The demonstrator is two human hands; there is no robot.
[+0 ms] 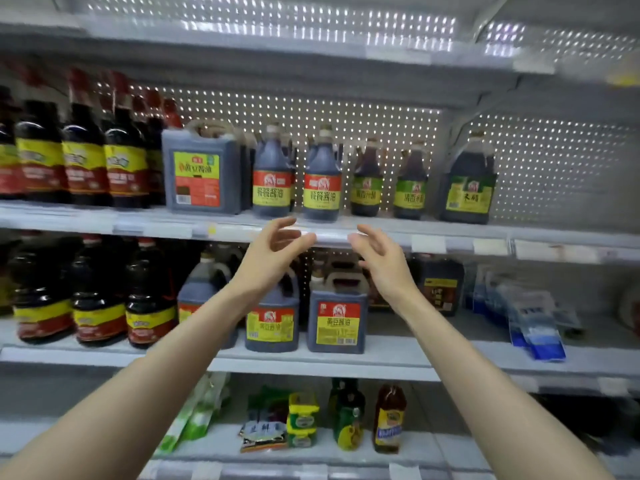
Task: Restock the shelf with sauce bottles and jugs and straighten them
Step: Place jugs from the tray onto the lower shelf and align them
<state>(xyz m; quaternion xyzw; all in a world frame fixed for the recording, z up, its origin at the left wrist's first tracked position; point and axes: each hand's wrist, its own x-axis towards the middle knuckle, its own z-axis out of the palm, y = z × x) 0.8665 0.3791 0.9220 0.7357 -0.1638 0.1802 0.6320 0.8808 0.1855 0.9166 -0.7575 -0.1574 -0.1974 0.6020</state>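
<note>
Both hands are raised in front of the upper shelf's front edge, empty. My left hand has loosely spread fingers just below a red-labelled soy sauce bottle. My right hand faces it, fingers relaxed, just below and right of a second red-labelled bottle. Neither hand touches a bottle. To the left stands a square soy sauce jug. Two green-labelled vinegar bottles and a larger green-labelled jug stand to the right.
Dark bottles with yellow-red labels crowd the upper shelf's left end. The shelf below carries more jugs, bottles and blue packets. The bottom shelf holds small bottles and packets. Bare shelf lies right of the green-labelled jug.
</note>
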